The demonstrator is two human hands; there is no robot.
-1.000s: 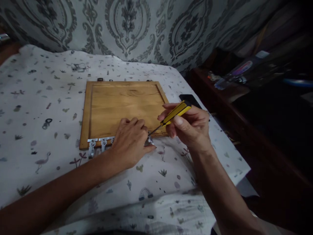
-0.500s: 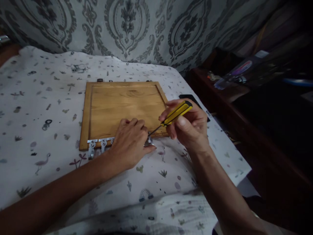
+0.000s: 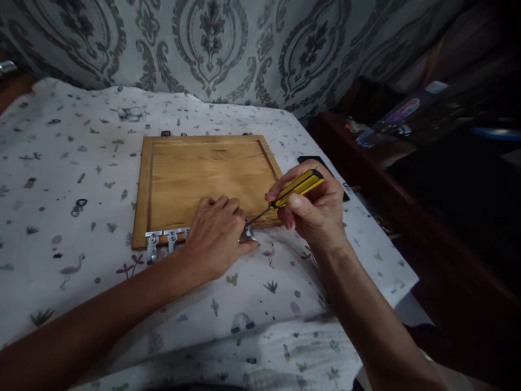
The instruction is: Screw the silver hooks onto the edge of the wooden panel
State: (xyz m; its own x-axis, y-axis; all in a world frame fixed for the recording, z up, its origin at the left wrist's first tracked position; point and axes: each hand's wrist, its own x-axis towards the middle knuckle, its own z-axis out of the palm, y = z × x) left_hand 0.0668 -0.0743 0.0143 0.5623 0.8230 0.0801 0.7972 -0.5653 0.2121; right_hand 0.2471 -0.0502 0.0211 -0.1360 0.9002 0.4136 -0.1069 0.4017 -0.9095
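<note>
Right hand (image 3: 321, 217) gripping your screwdriver (image 3: 296, 190): bear squarely on its 8 o'clock tip, left hand (image 3: 215, 239) pinching the metal bracket (image 3: 248, 233).

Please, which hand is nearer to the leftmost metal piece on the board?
Left. The left hand is a little right of the metal piece; the right hand, holding the screwdriver, is farther right.

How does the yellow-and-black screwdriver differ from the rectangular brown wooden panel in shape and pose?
The yellow-and-black screwdriver is slender; the rectangular brown wooden panel is broad. The screwdriver slants, held in the right hand; the panel lies flat, the left hand over its near edge. Both are partly hidden by hands.
</note>
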